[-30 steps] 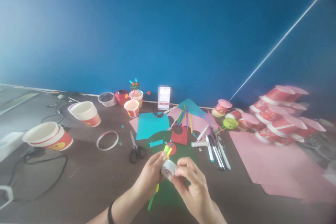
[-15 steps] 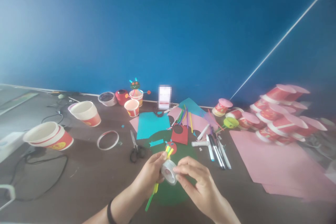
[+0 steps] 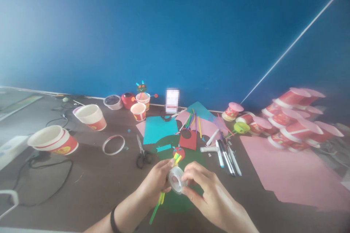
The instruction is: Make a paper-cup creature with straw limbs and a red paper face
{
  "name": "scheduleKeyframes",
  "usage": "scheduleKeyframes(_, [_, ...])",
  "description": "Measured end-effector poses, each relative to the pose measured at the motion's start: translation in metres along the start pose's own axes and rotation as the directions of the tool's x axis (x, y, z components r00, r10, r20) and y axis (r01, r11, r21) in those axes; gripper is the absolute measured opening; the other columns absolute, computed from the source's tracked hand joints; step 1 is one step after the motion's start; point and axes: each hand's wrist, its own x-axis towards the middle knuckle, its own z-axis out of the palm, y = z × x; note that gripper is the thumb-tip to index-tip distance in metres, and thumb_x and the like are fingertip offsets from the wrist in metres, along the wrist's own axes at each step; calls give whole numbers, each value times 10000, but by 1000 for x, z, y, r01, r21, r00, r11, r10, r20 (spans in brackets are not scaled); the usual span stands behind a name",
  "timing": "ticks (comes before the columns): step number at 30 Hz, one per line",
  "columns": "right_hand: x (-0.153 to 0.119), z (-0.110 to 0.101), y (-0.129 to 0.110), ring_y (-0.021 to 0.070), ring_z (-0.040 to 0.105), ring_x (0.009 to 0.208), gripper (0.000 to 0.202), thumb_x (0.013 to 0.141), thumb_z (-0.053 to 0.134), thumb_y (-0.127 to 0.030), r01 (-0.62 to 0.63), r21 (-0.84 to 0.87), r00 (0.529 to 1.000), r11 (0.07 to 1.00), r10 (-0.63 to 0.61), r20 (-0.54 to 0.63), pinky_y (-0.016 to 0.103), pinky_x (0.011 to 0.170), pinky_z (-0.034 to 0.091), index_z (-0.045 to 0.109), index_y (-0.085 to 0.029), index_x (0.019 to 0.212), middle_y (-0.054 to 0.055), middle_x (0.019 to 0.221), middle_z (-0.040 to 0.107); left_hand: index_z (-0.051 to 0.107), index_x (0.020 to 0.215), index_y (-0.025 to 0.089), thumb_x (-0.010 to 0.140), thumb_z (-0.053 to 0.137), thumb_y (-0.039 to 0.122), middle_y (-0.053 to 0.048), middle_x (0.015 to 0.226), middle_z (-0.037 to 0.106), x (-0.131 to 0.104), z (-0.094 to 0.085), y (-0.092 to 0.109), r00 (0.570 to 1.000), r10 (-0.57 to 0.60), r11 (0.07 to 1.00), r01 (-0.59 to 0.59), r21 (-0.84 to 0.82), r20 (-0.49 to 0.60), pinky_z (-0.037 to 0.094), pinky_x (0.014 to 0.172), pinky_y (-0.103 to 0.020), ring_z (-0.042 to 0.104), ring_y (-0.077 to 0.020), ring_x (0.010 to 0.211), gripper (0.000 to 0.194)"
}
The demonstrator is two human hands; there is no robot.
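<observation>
My left hand [image 3: 157,180] is closed around yellow and green straws [image 3: 155,213], which poke out above the thumb and below the palm. A round red paper face [image 3: 179,152] with blue bits on top is just past the straws' upper end. Against the left fingers stands a roll of clear tape [image 3: 176,180], its hole facing me. The thumb and fingers of my right hand [image 3: 206,189] are bent and closed on the roll's right edge. Whether they pinch a tape end cannot be made out. Green paper [image 3: 183,204] lies beneath both hands.
Scissors [image 3: 142,156] lie left of the paper, markers [image 3: 225,158] to the right. Paper cups [image 3: 54,141] stand at left; more red cups [image 3: 298,125] are piled at right beside pink sheets [image 3: 295,174]. Cut blue paper [image 3: 160,130] and loose straws lie ahead, before a blue wall.
The right hand's fingers have shifted slightly over the edge of the tape roll. The left hand still holds the straws, with their lower end swung a little toward me.
</observation>
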Motion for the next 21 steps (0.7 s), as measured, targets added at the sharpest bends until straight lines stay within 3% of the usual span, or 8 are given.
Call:
scheduleKeyframes(6, [-2,1,2,120,554,759,56,859,529,-178,-7,48,1000,999,6,20,256,700,465,512,-213,818,-3,867,546,471,684,184,704,610,542,76,474,361,-7,4,6,997,-67,997,68,-38,23,115,416,-205,208,-54,406,384])
scheduleKeyframes(11, [-4,-3,3,124,573,764,116,855,530,-161,14,37,1000,999,-14,1,252,699,473,539,-224,952,6,881,585,455,653,184,749,578,520,86,449,338,-4,3,2,995,0,999,5,-53,99,97,410,-211,159,-44,388,371])
scheduleKeyframes(18, [0,-14,-3,104,543,679,147,906,440,-193,110,-164,993,980,-100,70,215,596,452,581,-225,880,1,817,561,516,740,181,709,596,551,54,488,406,-7,4,5,996,-83,996,83,30,16,104,432,-215,207,-59,404,379])
scheduleKeyframes(21, [3,-16,-7,114,531,690,146,907,426,-186,135,-274,988,952,-109,106,220,582,440,540,-205,819,3,797,527,493,693,185,718,589,542,56,484,393,-9,4,6,996,-71,997,70,19,54,94,428,-220,183,-58,403,370])
